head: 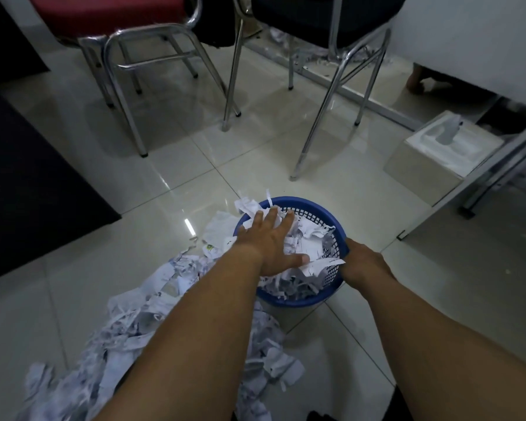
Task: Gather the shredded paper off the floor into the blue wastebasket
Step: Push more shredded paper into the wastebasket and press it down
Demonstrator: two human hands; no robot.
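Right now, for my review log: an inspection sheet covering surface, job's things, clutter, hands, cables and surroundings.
Surface: glossy pale floor tiles; dark mat at left.
Job's things: blue wastebasket upright, heaped with shredded paper; large floor pile beside it, uncollected.
Clutter: white box on the floor at right.
Hands: left hand flat, pressing the paper down; right hand holds the basket's rim.
Cables: nothing seen.
Surroundings: red-seated chair, dark-seated chair, both with metal legs.
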